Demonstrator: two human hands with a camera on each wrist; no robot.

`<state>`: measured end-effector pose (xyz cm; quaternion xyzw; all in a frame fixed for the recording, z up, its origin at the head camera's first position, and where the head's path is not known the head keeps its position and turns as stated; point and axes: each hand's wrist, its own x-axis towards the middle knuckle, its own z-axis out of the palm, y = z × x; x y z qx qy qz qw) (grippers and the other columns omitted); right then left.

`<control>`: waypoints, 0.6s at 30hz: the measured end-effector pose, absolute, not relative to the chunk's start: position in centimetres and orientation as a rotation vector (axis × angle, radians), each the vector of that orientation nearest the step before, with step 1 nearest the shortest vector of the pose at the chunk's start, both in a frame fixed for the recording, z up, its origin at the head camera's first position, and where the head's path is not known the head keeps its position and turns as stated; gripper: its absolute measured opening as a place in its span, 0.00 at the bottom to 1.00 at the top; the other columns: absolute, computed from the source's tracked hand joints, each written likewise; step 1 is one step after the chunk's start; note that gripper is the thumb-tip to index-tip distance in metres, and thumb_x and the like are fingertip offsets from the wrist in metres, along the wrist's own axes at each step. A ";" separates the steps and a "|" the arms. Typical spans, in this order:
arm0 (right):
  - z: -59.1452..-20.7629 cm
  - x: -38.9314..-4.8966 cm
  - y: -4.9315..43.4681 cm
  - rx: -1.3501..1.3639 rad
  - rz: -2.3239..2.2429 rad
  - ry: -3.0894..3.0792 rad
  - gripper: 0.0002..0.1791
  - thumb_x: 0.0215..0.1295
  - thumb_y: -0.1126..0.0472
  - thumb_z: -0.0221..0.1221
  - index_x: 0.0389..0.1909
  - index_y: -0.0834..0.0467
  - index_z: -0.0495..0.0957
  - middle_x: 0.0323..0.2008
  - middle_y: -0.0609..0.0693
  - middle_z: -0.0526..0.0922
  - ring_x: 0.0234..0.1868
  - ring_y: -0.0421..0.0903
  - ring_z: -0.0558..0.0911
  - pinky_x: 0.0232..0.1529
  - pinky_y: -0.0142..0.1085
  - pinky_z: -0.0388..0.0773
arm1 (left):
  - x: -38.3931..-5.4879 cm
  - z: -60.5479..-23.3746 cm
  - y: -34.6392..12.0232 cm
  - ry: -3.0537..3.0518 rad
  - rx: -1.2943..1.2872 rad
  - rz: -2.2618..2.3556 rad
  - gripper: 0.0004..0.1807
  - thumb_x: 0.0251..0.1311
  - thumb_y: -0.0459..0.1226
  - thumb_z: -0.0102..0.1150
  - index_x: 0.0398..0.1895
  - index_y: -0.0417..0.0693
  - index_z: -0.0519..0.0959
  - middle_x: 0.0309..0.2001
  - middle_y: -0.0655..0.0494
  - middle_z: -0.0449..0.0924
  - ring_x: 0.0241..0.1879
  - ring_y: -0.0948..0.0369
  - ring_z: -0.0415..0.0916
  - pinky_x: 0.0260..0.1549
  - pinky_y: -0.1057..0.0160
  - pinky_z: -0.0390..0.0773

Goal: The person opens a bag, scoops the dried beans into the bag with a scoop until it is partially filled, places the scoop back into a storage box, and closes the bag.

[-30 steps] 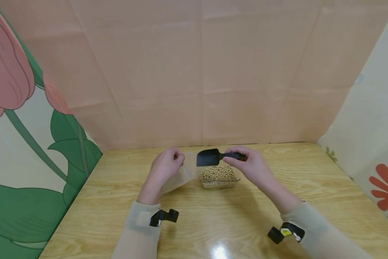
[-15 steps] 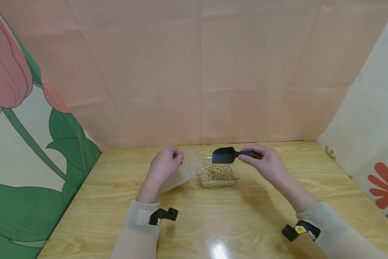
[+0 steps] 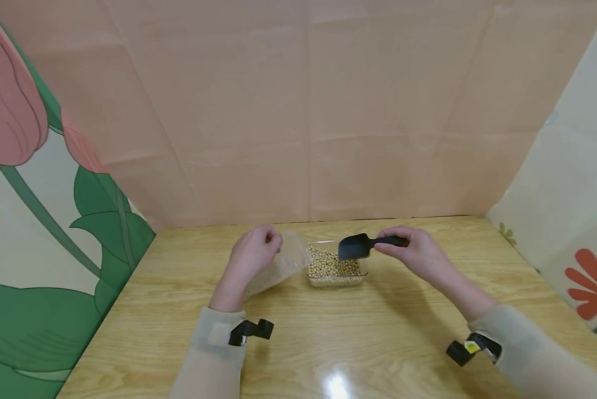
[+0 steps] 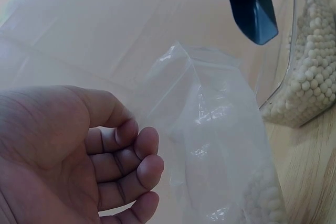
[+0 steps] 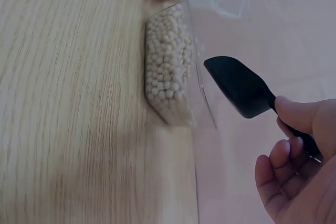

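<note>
My right hand [image 3: 418,252] grips the handle of a black scoop [image 3: 354,247], its blade over the right part of a clear rectangular container [image 3: 335,282]. Pale yellow soybeans [image 3: 328,262] fill much of that container. The scoop's bowl [image 4: 254,11] looks bare in the left wrist view. To the left, my left hand [image 3: 251,252] pinches the upper edge of a clear plastic bag [image 4: 215,114] between thumb and forefinger. The bag leans toward the container, its mouth close to the container's left side. Some soybeans [image 4: 265,198] lie low inside the bag.
Everything stands on a light wood-grain table [image 3: 298,343]. A pink sheet [image 3: 308,111] hangs behind the table's far edge. Flower-printed panels [image 3: 114,221] border the left and right sides. Each sleeve carries a small black wrist camera [image 3: 251,331].
My right hand has carried the scoop rightward, from beside the bag's mouth to the right part of the container, dipping slightly at the end. The left hand and bag have stayed nearly still.
</note>
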<state>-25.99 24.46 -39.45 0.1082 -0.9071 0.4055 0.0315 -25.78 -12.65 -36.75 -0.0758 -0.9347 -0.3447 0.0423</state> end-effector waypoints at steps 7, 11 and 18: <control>-39.2 -26.6 24.7 0.399 1.136 -2.836 0.23 0.74 0.45 0.73 0.60 0.55 0.89 0.61 0.60 0.87 0.49 0.53 0.84 0.44 0.44 0.80 | -25.8 -36.7 -12.7 -2.858 -0.232 -1.070 0.13 0.82 0.39 0.51 0.35 0.50 0.80 0.32 0.55 0.80 0.26 0.55 0.71 0.30 0.56 0.72; -39.1 -27.0 24.7 0.424 1.131 -2.866 0.21 0.73 0.47 0.73 0.58 0.55 0.90 0.58 0.61 0.87 0.41 0.51 0.81 0.38 0.42 0.78 | -25.8 -36.7 -12.7 -2.859 -0.231 -1.063 0.13 0.82 0.39 0.51 0.35 0.50 0.80 0.31 0.55 0.80 0.26 0.55 0.71 0.30 0.56 0.72; -38.9 -27.2 24.3 0.497 1.120 -2.911 0.13 0.73 0.50 0.74 0.51 0.52 0.90 0.48 0.53 0.89 0.34 0.48 0.78 0.35 0.42 0.75 | -25.7 -36.6 -12.6 -2.857 -0.230 -1.057 0.13 0.82 0.39 0.51 0.35 0.50 0.80 0.31 0.55 0.81 0.27 0.55 0.72 0.30 0.56 0.72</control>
